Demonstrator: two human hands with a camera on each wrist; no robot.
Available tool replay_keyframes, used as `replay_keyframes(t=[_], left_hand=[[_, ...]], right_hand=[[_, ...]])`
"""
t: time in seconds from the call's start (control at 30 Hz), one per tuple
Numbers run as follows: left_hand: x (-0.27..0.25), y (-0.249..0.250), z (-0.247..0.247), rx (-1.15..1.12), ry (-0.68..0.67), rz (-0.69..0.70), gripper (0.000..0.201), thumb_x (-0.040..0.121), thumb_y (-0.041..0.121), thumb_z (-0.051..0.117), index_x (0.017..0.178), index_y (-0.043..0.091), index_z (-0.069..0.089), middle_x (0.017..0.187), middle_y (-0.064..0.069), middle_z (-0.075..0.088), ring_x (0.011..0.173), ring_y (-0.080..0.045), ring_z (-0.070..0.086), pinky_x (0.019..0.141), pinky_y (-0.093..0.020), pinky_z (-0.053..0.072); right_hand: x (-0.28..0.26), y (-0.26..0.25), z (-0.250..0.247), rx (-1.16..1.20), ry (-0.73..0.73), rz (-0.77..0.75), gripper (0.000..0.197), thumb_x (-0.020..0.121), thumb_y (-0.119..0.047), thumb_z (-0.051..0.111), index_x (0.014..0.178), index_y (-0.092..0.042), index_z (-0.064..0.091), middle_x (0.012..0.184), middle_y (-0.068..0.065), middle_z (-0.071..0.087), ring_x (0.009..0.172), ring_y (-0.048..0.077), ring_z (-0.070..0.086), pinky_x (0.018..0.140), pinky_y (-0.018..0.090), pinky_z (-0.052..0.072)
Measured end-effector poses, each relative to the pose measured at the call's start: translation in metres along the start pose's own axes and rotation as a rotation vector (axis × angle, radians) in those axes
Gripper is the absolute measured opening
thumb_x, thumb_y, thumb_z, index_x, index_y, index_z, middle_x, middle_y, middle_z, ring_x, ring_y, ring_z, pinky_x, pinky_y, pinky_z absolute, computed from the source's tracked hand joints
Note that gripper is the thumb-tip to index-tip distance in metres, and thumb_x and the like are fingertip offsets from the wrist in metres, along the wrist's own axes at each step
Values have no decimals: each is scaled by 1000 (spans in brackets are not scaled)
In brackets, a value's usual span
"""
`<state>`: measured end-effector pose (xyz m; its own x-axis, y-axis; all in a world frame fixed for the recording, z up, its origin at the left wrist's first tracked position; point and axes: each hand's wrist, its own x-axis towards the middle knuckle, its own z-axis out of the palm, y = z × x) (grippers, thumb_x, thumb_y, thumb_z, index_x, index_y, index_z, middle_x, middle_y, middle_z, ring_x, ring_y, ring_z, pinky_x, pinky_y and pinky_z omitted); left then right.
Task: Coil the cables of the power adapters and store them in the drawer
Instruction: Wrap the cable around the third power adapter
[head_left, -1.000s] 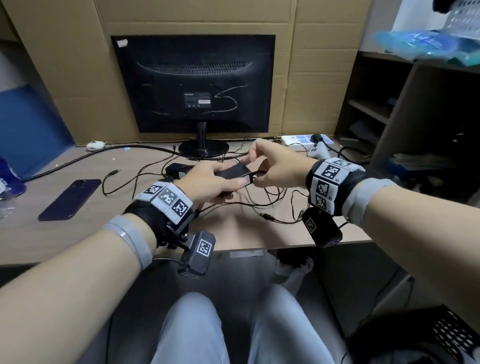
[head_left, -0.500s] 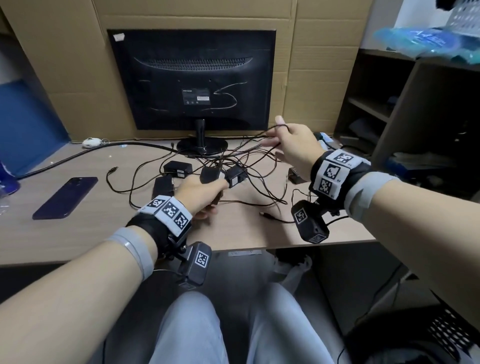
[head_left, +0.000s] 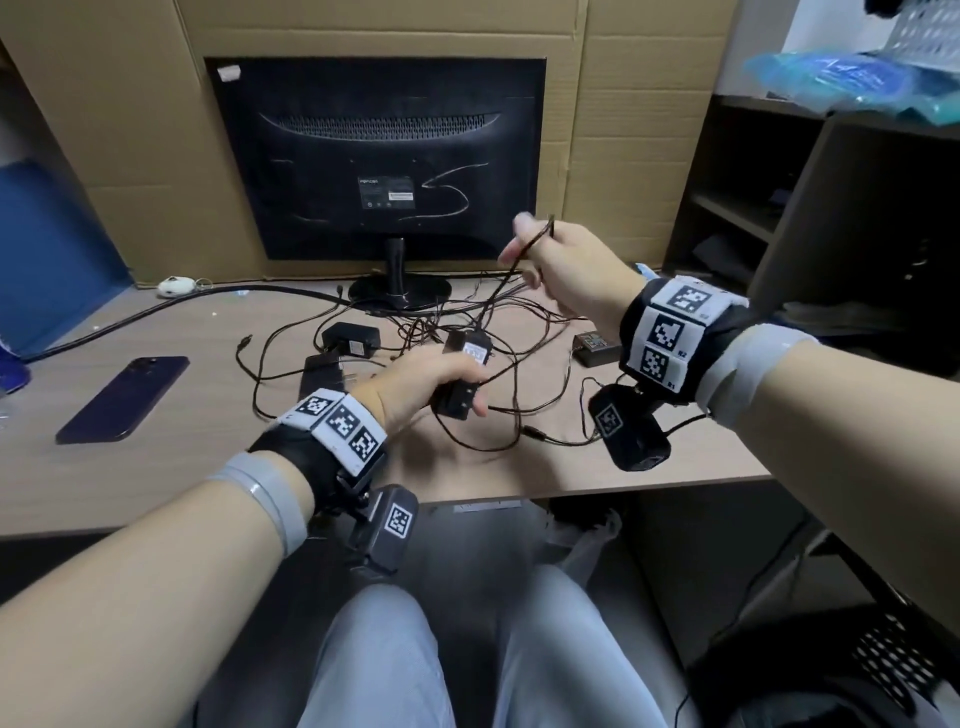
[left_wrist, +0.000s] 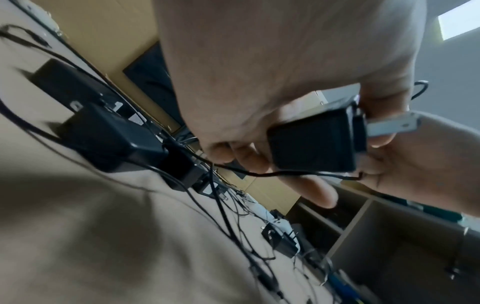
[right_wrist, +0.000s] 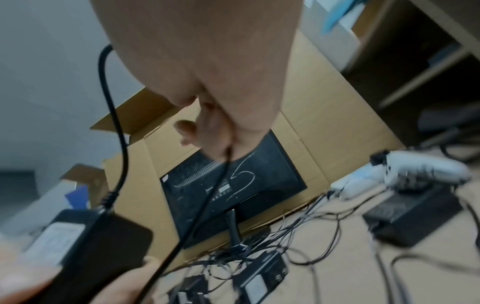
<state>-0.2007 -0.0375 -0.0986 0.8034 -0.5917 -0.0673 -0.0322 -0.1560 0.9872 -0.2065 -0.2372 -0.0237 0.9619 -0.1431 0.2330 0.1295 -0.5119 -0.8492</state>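
My left hand (head_left: 415, 384) grips a black power adapter (head_left: 457, 402) just above the desk (head_left: 156, 467), its metal prongs toward me. In the left wrist view the fingers wrap the adapter (left_wrist: 311, 142) and its thin cable (left_wrist: 285, 173) trails under them. My right hand (head_left: 561, 265) is raised in front of the monitor and pinches that cable (head_left: 519, 254), which runs down to the adapter. The right wrist view shows the labelled adapter (right_wrist: 91, 246) and its cable (right_wrist: 114, 123). No drawer is in view.
Other black adapters (head_left: 350, 340) (head_left: 595, 345) lie in a tangle of thin cables (head_left: 415, 322) mid-desk. A monitor (head_left: 384, 156) stands behind, a dark phone (head_left: 124, 397) lies left, a white power strip (right_wrist: 389, 176) sits back right, and dark shelving (head_left: 779, 208) stands beside the desk.
My right hand left the adapter and rose up and back, drawing the cable taut. My left hand came nearer the desk's front edge with the adapter.
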Motion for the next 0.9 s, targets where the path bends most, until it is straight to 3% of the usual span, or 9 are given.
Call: replay_keyframes(t=[0.13,0.27,0.4,0.53,0.63,0.7,0.77,0.83,0.9], left_hand=[[3,-18,-24,52,220,-35,14,95,18,69,92,4,69,86,-18,71,67,-18,67,57,-17,50],[5,-27,-41,-12,319,-66,57,76,50,75,108,4,72,102,-25,77,81,-27,64,61,-30,37],[7,-20,-29,-66,293,-25,51,75,53,74,102,10,71,83,-10,75,77,-26,64,59,-28,40],[10,-18,-19,-186,266,39,28,88,37,70,98,11,74,87,-11,71,72,-25,64,77,-40,50],[10,-21,-19,-161,250,46,21,90,36,67,84,17,71,74,-8,67,71,-25,65,67,-36,44],[9,-24,-20,-146,257,47,23,86,39,67,85,15,69,74,-10,67,74,-25,66,61,-33,44],[9,-29,-22,-179,278,56,23,88,33,70,95,12,70,78,-8,70,79,-24,69,72,-40,54],[10,-33,-22,-164,290,51,23,88,30,75,101,12,72,84,-2,74,86,-21,73,89,-42,57],[10,-35,-21,-118,288,35,32,78,34,77,101,12,72,88,-1,74,90,-20,75,88,-38,57]], right_hand=[[-5,10,-20,-1013,-17,-165,55,77,-79,49,90,-31,72,81,-12,69,92,20,59,81,37,56],[-12,21,-21,-1184,-303,19,79,65,-102,40,86,-34,74,80,-3,68,105,23,33,81,41,41],[-16,26,2,-845,-449,11,56,78,-90,51,82,-41,77,92,-14,69,110,20,45,88,34,39],[-17,26,15,-422,-401,-31,40,98,-53,60,75,-22,71,63,-9,51,62,11,49,62,27,38],[-20,24,23,103,-415,11,34,106,-20,50,96,5,71,102,5,79,93,6,71,86,22,55],[-22,18,25,430,-370,56,30,107,-12,42,90,4,60,113,17,77,113,22,73,104,34,54],[-18,10,23,627,-235,109,26,107,-11,38,84,-8,49,89,13,75,91,27,77,104,45,55],[-14,9,19,712,-70,134,25,108,-15,41,83,-13,42,64,2,49,53,18,59,96,52,59],[-10,14,14,489,78,94,24,105,-23,49,83,-16,43,66,0,38,50,13,39,73,42,61]])
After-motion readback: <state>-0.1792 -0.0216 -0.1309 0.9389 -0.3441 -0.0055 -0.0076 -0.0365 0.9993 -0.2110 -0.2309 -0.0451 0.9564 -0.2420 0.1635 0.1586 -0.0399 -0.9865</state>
